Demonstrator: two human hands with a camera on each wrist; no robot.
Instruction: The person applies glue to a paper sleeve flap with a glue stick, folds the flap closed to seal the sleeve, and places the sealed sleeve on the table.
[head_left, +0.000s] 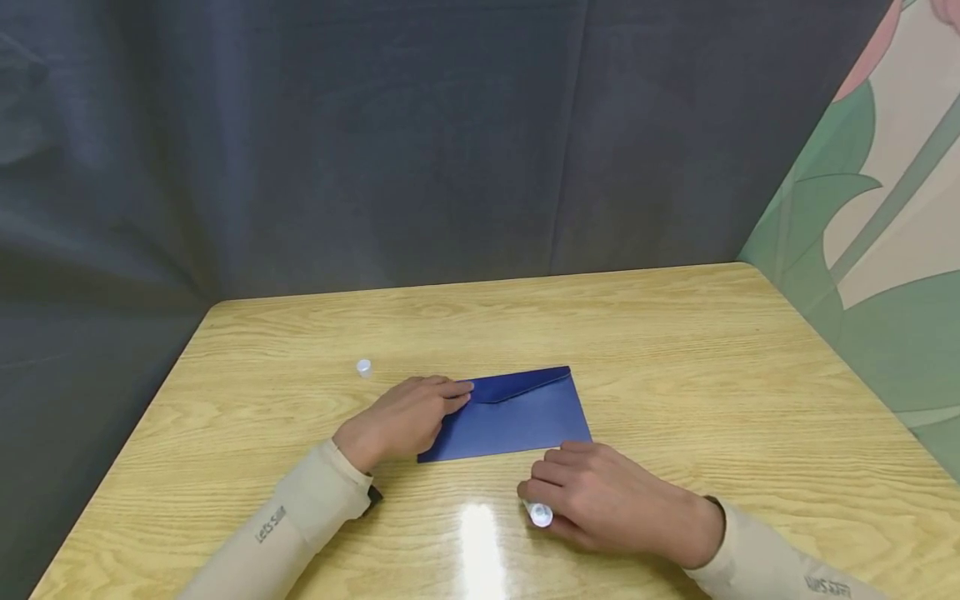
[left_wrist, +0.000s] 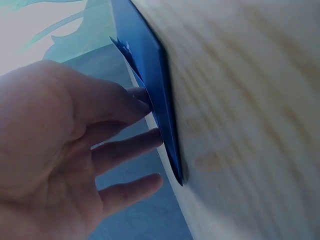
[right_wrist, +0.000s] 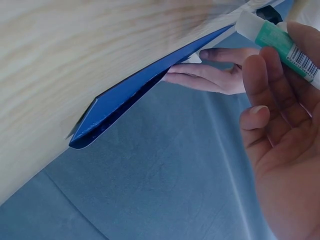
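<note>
A dark blue envelope (head_left: 517, 417) lies on the wooden table, its pointed flap (head_left: 510, 386) folded over along the far edge. My left hand (head_left: 412, 417) rests on the envelope's left end, fingertips touching the flap side. In the left wrist view those fingers (left_wrist: 130, 150) look fairly straight against the envelope (left_wrist: 150, 65). My right hand (head_left: 600, 500) grips a glue stick (head_left: 539, 513) just in front of the envelope's near right corner. The right wrist view shows the glue stick (right_wrist: 277, 42) with a green label and barcode. There the flap stands slightly raised at one end.
A small white cap (head_left: 363, 367) stands on the table, beyond my left hand. Dark cloth (head_left: 450, 150) hangs behind the table's far edge. A wall with a leaf pattern (head_left: 862, 250) borders the right side.
</note>
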